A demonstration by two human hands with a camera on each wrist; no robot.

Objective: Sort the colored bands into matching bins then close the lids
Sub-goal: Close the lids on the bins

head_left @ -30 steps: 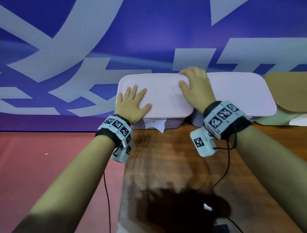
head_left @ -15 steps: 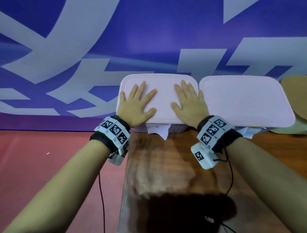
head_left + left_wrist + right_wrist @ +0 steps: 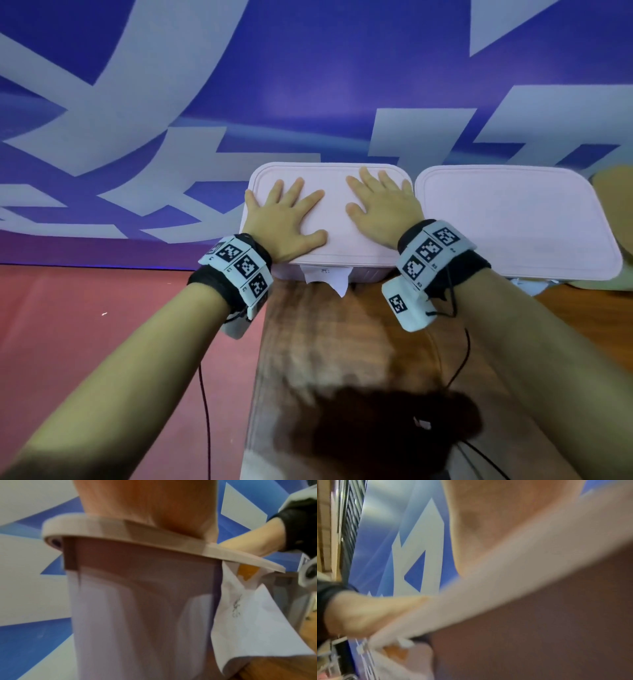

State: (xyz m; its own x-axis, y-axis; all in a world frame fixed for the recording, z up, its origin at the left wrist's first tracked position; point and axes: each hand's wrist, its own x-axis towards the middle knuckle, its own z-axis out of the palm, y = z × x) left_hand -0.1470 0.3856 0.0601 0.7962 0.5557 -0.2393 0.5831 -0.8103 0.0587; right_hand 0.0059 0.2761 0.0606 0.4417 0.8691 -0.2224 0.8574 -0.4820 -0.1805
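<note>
Two pink bins sit side by side at the far edge of the wooden table (image 3: 342, 342), and both hands lie on the left bin's lid (image 3: 334, 222). The left hand (image 3: 284, 219) and right hand (image 3: 383, 209) are flat, fingers spread, holding nothing (just pressing down). The other lid (image 3: 513, 222) sits just beside the right hand.

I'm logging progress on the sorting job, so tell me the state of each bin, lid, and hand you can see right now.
Left bin: covered, paper label hanging on its front.
Left lid: down on the bin, both hands flat on it.
Right lid: down on its bin, untouched.
Left hand: open, fingers spread, pressing.
Right hand: open, fingers spread, pressing.
</note>
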